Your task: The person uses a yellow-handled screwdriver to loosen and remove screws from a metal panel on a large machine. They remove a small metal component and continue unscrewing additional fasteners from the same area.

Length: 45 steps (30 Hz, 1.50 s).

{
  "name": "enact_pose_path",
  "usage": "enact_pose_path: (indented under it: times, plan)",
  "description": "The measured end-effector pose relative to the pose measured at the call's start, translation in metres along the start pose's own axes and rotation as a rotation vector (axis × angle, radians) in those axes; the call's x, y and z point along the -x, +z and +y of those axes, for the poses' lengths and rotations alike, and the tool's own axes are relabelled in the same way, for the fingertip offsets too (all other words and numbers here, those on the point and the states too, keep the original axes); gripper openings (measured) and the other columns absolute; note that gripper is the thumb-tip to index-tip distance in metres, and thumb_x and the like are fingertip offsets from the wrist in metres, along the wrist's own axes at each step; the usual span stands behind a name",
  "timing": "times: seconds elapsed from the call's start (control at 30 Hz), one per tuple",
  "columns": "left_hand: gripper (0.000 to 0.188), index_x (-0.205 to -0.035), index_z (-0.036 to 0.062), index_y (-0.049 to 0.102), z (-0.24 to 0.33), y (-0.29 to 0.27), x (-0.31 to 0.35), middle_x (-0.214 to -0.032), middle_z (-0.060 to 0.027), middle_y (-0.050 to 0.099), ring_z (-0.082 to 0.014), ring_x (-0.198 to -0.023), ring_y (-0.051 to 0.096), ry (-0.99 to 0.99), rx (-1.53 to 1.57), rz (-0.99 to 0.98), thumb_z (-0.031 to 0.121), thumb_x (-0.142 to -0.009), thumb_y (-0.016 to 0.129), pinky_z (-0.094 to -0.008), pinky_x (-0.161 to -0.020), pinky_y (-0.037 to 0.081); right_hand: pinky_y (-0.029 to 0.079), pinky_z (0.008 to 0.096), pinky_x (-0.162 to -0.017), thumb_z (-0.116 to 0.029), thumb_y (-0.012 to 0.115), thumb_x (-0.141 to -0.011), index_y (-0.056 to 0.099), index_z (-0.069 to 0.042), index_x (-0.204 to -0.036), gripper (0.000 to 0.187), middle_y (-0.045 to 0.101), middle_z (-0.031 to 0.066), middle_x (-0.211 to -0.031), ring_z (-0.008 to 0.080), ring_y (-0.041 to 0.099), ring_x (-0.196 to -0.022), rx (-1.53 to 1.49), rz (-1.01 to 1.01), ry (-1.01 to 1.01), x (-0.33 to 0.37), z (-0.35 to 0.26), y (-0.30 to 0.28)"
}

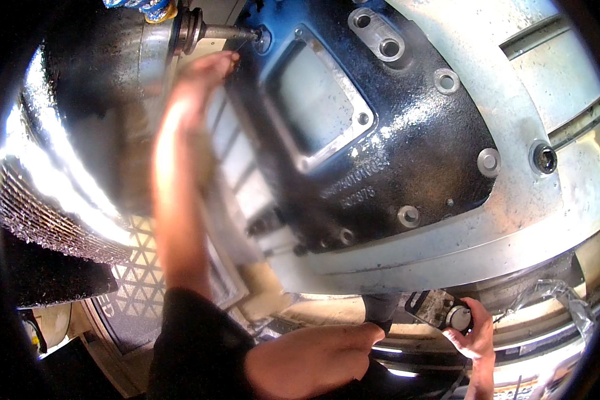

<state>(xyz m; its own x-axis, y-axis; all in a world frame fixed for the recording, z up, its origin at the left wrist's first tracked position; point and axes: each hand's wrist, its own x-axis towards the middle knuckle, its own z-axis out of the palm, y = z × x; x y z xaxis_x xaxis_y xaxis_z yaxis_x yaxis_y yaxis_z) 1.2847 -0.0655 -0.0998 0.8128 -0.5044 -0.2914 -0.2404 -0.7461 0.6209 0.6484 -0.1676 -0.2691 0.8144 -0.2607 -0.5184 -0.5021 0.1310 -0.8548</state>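
My left hand (210, 70), blurred, is raised beside the spindle tool (227, 32), whose tip is at a round hole in a black casting (407, 147). Its fingers look drawn together near that tip; whatever they may pinch is too small to make out. The casting has a square opening with a bright machined rim (343, 143) and several bare metal bosses. At the lower right, my right hand (475, 330) is closed around a dark handheld control pendant (427, 308), with the thumb close to its round dial (459, 318).
Behind the casting stands a pale metal fixture plate (513, 227) with a bolt (545, 159). A large ribbed metal cover (67, 167) curves along the left. A patterned metal step (137, 280) lies below it. Clear plastic wrap (560, 297) hangs near the pendant. A bare limb (307, 360) crosses the bottom.
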Motion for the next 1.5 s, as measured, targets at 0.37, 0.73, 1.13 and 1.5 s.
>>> enact_pose_path:
  times: [0.37, 0.73, 1.13, 1.5]
  plan:
    - [0.023, -0.116, 0.0021, 0.067, 0.014, -0.021, -0.006, -0.089, -0.0028, 0.066, -0.0086, -0.068, 0.054, -0.379, 0.544, -0.144, 0.013, -0.095, 0.068, -0.0208, -0.063, 0.045, 0.054, 0.0394, -0.077, -0.051, 0.088, -0.069, 0.060, 0.004, -0.114, 0.077, 0.067, 0.0188, -0.096, 0.0328, 0.068, -0.085, -0.016, 0.002, 0.003, -0.003, -0.005, 0.000]
    - [0.036, -0.123, 0.0069, 0.070, -0.013, 0.018, 0.020, -0.111, -0.0025, 0.072, -0.0111, -0.100, 0.063, 0.161, -0.065, 0.226, 0.022, -0.091, 0.075, -0.0265, -0.090, 0.048, 0.056, 0.0366, -0.074, -0.044, 0.093, -0.065, 0.062, 0.005, -0.111, 0.074, 0.068, 0.0181, -0.095, 0.0285, 0.070, -0.083, 0.013, 0.021, -0.043, -0.005, -0.007, -0.002]
    - [0.017, -0.098, 0.0147, 0.079, -0.013, 0.039, 0.016, -0.095, -0.0077, 0.076, -0.0243, -0.082, 0.074, 0.763, -0.930, 0.623, 0.027, -0.087, 0.075, -0.0335, -0.072, 0.057, 0.055, 0.0367, -0.073, -0.048, 0.092, -0.066, 0.062, 0.006, -0.111, 0.076, 0.067, 0.0184, -0.094, 0.0292, 0.069, -0.082, 0.012, 0.036, -0.042, -0.003, -0.004, 0.000]
    - [0.022, -0.114, 0.0051, 0.073, -0.002, 0.005, -0.007, -0.102, -0.0019, 0.074, -0.0100, -0.092, 0.066, 0.131, -0.030, 0.050, 0.016, -0.095, 0.071, -0.0244, -0.086, 0.049, 0.054, 0.0367, -0.071, -0.046, 0.091, -0.067, 0.061, 0.004, -0.111, 0.073, 0.066, 0.0175, -0.092, 0.0299, 0.068, -0.080, 0.038, 0.027, -0.067, -0.004, -0.005, -0.002]
